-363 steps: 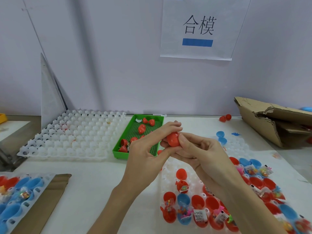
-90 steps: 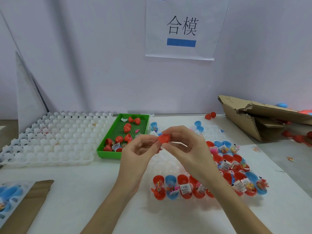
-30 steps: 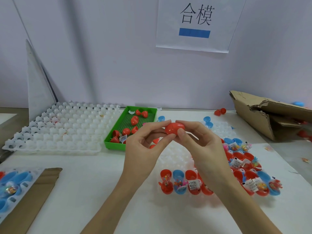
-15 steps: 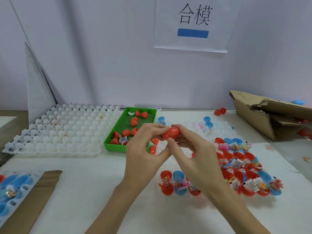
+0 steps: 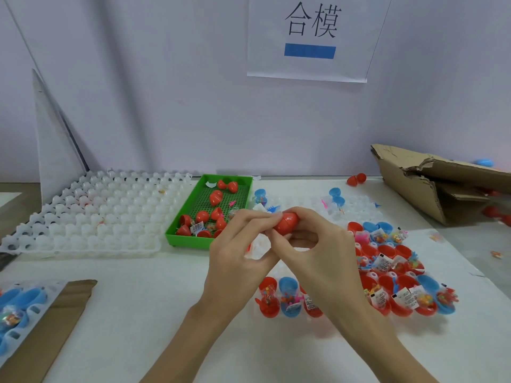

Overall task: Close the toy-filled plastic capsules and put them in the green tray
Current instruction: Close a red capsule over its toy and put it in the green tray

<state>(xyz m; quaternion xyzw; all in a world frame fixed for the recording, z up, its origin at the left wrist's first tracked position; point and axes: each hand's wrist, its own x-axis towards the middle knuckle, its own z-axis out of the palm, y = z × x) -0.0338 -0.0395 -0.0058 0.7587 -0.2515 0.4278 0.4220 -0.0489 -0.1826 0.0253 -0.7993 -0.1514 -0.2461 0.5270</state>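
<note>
Pale lilac wall behind, a paper sign [image 5: 309, 37] with two characters and a blue bar pinned up, and below it a white-covered table [image 5: 132, 313] crowded with trays. Held up over the middle of that table, a red capsule [image 5: 286, 223], pinched from both ends: left hand [image 5: 235, 261] with thumb and fingertips curled onto its left end, right hand [image 5: 318, 261] gripping the right end the same way. Long axis roughly level, left to right, the seam between the halves faintly visible near the middle and apparently closed, or very nearly. Green tray [image 5: 181, 239] up and to the left of the capsule, just beyond the left hand's knuckles, so nearer the left hand; a short carry leftward and away from the body probably enough for the drop. Inside the tray, several closed red capsules [image 5: 202, 217], plus a few labelled toy packets near its front wall. To the right and in front of the hands, a clear cell tray [image 5: 326, 331] carrying open red and blue capsule halves [image 5: 398, 297] stuffed with toys and labelled slips, none yet shut. Left of the green tray, a big white cell tray [image 5: 91, 214], mostly bare. At the far right, a torn cardboard box [image 5: 431, 183]; at the lower left edge, blue halves in another tray [image 5: 16, 313] lying on a cardboard strip [image 5: 55, 327].
</note>
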